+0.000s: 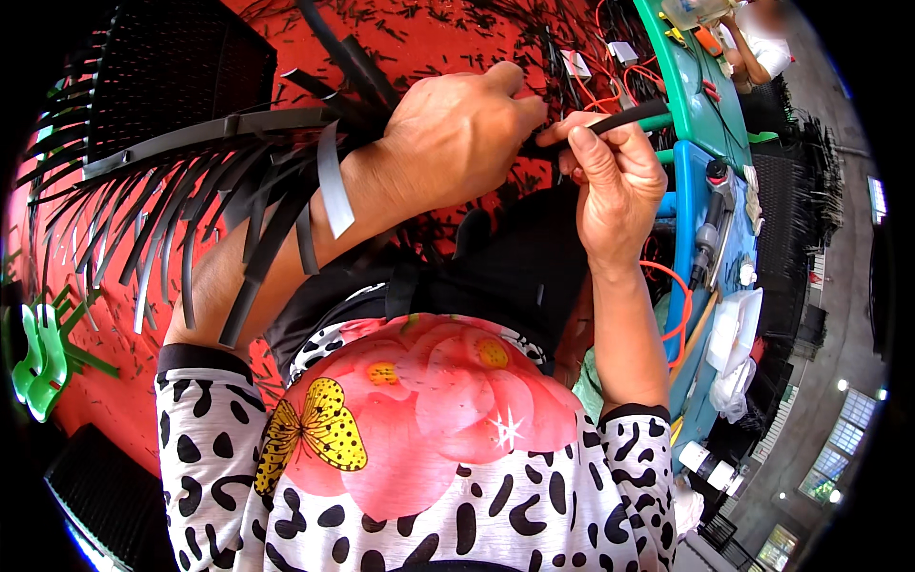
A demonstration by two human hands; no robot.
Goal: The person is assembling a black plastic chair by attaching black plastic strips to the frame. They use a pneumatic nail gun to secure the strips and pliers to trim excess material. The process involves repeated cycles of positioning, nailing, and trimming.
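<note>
Head view: toward one o'clock, the right hand's (618, 186) grip is pinched on a black strip (627, 116), thumb against fingers, apparently for fine control. The left hand (462, 133) curls beside it; whether it clamps anything, I can't tell. At ten o'clock, fringed black strips (205, 133) lie across its forearm, perhaps for closeness.

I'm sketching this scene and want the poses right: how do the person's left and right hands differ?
The left hand shows its back, while the right hand shows its thumb and inner side.
The right hand visibly holds a black strip; the left hand's grip is hidden.
Dark strips hang across the left hand's forearm, but none cross the right's.
Both hands are bare.
</note>
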